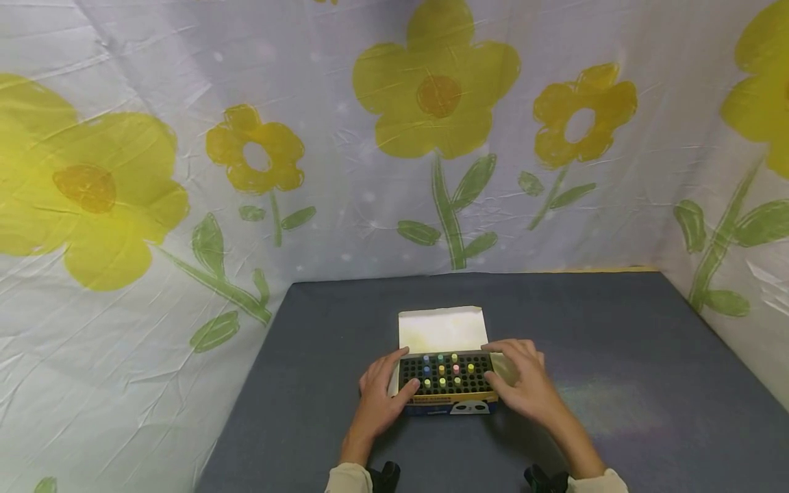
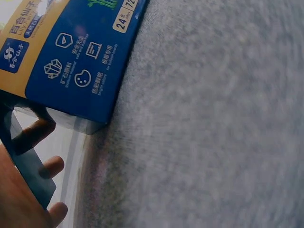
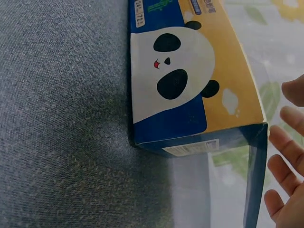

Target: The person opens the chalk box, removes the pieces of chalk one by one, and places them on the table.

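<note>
A blue and yellow chalk box [image 1: 448, 404] with a panda face sits on the table, its white lid [image 1: 442, 329] raised at the back. Inside is a black tray with many round holes [image 1: 409, 373]. Several coloured chalk sticks [image 1: 457, 369] stand upright in it, mostly toward the middle. My left hand [image 1: 377, 400] is at the box's left end, thumb over the front left edge and a finger near the back corner. My right hand [image 1: 530, 383] is at the right end, thumb by the tray's edge. In the right wrist view its fingers [image 3: 285, 142] lie loosely by the side flap [image 3: 256, 175].
The dark grey table [image 1: 333, 329] extends around the box. A white cloth with yellow flowers [image 1: 345, 233] hangs behind the table and along its sides. In the left wrist view, a blue side flap [image 2: 33, 171] sticks out before the left fingers.
</note>
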The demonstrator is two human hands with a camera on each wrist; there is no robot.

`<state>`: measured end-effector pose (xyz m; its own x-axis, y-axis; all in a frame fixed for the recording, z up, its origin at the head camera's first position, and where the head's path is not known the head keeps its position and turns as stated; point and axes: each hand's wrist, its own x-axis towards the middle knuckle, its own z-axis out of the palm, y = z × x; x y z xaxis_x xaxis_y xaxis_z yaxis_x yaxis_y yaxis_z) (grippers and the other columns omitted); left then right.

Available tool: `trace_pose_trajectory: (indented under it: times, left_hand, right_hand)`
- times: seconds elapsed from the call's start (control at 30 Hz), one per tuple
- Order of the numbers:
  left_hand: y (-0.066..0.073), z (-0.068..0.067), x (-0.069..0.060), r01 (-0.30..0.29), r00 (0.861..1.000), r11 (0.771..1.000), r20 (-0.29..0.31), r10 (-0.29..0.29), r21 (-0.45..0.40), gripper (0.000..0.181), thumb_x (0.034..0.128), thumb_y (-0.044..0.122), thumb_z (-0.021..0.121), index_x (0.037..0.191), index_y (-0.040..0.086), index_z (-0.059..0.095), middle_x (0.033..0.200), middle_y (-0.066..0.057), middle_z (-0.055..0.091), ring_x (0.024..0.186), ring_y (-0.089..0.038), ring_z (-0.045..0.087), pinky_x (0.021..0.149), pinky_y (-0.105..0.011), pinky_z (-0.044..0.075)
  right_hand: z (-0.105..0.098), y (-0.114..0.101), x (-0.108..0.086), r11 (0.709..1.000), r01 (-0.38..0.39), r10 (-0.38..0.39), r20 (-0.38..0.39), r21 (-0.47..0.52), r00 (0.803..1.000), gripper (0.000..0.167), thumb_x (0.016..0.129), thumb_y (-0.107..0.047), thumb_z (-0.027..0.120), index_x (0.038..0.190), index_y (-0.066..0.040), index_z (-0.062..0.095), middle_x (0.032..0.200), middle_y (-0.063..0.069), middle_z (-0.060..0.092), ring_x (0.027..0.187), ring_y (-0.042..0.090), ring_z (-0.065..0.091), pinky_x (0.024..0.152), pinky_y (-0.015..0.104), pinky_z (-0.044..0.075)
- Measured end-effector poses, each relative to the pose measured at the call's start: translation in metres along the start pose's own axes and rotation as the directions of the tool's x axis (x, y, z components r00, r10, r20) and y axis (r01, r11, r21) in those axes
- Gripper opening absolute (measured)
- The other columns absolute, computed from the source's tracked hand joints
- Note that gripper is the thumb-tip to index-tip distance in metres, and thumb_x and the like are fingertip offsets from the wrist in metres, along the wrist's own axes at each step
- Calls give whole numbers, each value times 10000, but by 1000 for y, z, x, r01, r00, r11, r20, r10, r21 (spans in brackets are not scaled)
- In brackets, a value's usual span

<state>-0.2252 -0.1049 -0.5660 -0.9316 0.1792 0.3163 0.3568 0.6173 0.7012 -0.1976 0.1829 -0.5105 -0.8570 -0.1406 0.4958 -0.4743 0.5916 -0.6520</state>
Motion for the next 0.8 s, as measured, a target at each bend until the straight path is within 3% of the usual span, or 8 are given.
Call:
trace_pose_trajectory:
  times: [0.23,0.5,0.8]
  left_hand:
    - [-1,0,-1,22,1000,1000,19,-22,-20,591,950,502,655,1493,343,483,1461,-26,580,1352,-335,528,1081,-688,231]
    - [-2,-1,-1,42,998,998,38,-41,-39,606,949,506,653,1506,356,465,1489,-28,558,1381,-322,513,1096,-678,212]
    - [0,-3,-2,70,996,996,58,-67,-53,616,937,543,650,1501,394,454,1511,5,539,1412,-301,490,1121,-676,190]
  right_hand:
    - [6,0,6,996,48,-45,39,-75,998,384,800,-43,822,1162,-125,724,1144,53,710,1062,223,476,871,457,245]
    - [13,0,14,972,143,-133,63,-188,989,390,788,-44,846,1151,-146,743,1055,-10,733,994,194,513,832,439,271]
    - [17,2,17,951,169,-137,136,-259,981,297,792,-49,849,1048,-177,772,979,-47,719,982,175,483,863,489,273]
